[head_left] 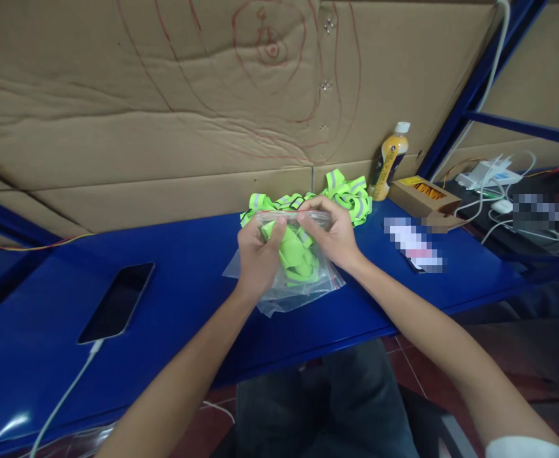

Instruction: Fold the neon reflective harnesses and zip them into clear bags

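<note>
At the middle of the blue table (188, 254), in the head view, your two hands meet at the mouth of a clear plastic bag (283, 296). Your left hand (262, 257) is closed in a pinch, thumb against fingers, on the left part of the bag's top edge. Your right hand (334, 235) pinches the same edge farther right, its thumb tip near your left thumb and its fingers curled behind the plastic. A bundled neon strap (298, 254), yellow-green with grey bands, sits inside the bag below your thumbs. The bag's loose lower corners spread out over the table; you cannot tell here whether they touch it.

Just beyond your hands lies a heap of matching straps (348, 197), near the cardboard wall (69, 127) with its red drawn curves. To the right of the heap stands a yellow bottle (390, 162) with a white cap, and beside it an open cardboard box (425, 197) with orange contents. Nearer you, on the right, lies an item blurred by pixelation (413, 245). Well apart on your left, a dark-screened phone (117, 302) lies with a white cable (64, 401) plugged into its near end.
</note>
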{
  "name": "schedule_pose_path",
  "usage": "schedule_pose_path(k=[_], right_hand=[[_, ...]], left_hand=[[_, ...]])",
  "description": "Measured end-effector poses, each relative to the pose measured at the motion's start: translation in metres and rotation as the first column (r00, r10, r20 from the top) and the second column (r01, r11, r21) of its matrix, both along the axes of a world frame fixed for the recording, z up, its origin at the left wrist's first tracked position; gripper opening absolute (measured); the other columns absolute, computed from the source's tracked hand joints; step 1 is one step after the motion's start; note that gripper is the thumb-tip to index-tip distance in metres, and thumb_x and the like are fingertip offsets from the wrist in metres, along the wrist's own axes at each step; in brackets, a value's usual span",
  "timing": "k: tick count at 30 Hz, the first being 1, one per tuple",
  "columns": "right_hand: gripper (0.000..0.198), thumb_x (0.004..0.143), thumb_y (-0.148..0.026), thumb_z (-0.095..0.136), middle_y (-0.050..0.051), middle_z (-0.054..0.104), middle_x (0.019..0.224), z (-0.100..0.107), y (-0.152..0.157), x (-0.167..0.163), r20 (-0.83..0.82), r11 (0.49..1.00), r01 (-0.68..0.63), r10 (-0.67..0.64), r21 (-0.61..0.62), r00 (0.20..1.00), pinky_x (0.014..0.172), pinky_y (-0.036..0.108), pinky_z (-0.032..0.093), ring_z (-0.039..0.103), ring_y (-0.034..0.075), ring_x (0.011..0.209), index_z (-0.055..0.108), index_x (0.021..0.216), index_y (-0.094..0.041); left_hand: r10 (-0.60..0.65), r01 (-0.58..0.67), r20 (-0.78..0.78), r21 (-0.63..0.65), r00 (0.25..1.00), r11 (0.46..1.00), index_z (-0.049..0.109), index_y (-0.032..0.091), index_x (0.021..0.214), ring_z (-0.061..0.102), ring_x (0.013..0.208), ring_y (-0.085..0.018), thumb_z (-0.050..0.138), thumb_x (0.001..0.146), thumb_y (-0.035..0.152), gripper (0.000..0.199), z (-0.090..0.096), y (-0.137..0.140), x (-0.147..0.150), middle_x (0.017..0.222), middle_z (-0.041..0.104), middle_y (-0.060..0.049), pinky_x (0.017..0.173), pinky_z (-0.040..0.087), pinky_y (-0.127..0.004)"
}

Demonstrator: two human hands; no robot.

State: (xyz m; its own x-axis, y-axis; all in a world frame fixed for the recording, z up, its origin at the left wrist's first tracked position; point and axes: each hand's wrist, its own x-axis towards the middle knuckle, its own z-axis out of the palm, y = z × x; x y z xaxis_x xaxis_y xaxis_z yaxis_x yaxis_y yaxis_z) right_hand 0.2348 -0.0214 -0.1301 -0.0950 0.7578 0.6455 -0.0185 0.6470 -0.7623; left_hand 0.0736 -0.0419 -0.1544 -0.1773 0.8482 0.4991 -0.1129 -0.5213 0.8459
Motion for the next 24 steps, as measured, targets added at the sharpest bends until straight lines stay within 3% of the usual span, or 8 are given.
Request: schedule_pose_path(k=[3, 6, 10, 14, 24], right_hand=[[0.047, 0.083, -0.065, 0.088, 0.002, 0.074, 0.087, -0.002, 0.004, 0.002, -0.024, 0.997, -0.025, 0.023, -0.077, 0.999, 0.08, 0.032, 0.053, 0.065, 0.017, 0.082, 0.073, 0.086, -0.021], [0.047, 0.081, -0.066, 0.089, 0.002, 0.074, 0.087, -0.006, 0.007, 0.002, -0.075, 0.991, -0.011, 0.0, -0.136, 0.997, 0.078, 0.031, 0.052, 0.065, 0.017, 0.081, 0.073, 0.085, -0.021], [0.043, 0.08, -0.061, 0.091, 0.003, 0.079, 0.091, -0.004, 0.012, 0.007, 0.057, 0.995, -0.063, 0.067, -0.078, 0.996, 0.08, 0.032, 0.055, 0.07, 0.019, 0.084, 0.078, 0.09, -0.021], [0.038, 0.084, -0.057, 0.09, 0.004, 0.083, 0.093, -0.001, 0.018, 0.015, 0.185, 0.994, -0.11, 0.112, -0.022, 0.976, 0.079, 0.031, 0.057, 0.073, 0.019, 0.083, 0.083, 0.093, -0.02], [0.028, 0.077, -0.046, 0.097, 0.003, 0.084, 0.088, -0.008, 0.019, 0.01, 0.033, 0.993, -0.095, 0.097, -0.069, 0.995, 0.074, 0.029, 0.055, 0.073, 0.018, 0.079, 0.086, 0.087, -0.022]], left_hand=[[-0.04, 0.038, 0.052, 0.033, 0.998, 0.999, 0.08, 0.023, 0.107, 0.076, 0.107, -0.022, 0.083, 0.098, 0.046, 0.026, -0.001, 0.0, 0.004, 0.109, 0.081, -0.006, 0.101, 0.059, -0.036], [-0.022, 0.019, 0.074, 0.047, 0.997, 0.999, 0.077, 0.022, 0.107, 0.076, 0.102, -0.021, 0.083, 0.097, 0.045, 0.025, 0.0, -0.003, 0.007, 0.107, 0.08, -0.005, 0.096, 0.059, -0.034], [0.09, -0.089, 0.0, 0.066, 0.996, 0.994, 0.076, 0.021, 0.1, 0.075, 0.092, -0.02, 0.083, 0.096, 0.048, 0.028, 0.002, -0.004, 0.004, 0.099, 0.079, -0.005, 0.088, 0.059, -0.032], [0.028, -0.029, 0.01, 0.022, 1.0, 0.999, 0.076, 0.021, 0.098, 0.076, 0.093, -0.021, 0.086, 0.093, 0.05, 0.032, 0.001, 0.0, 0.0, 0.098, 0.079, -0.006, 0.09, 0.061, -0.035], [-0.008, 0.006, 0.104, 0.019, 0.995, 1.0, 0.077, 0.021, 0.1, 0.077, 0.101, -0.022, 0.089, 0.091, 0.05, 0.033, -0.001, 0.003, 0.003, 0.101, 0.079, -0.006, 0.098, 0.06, -0.036]])
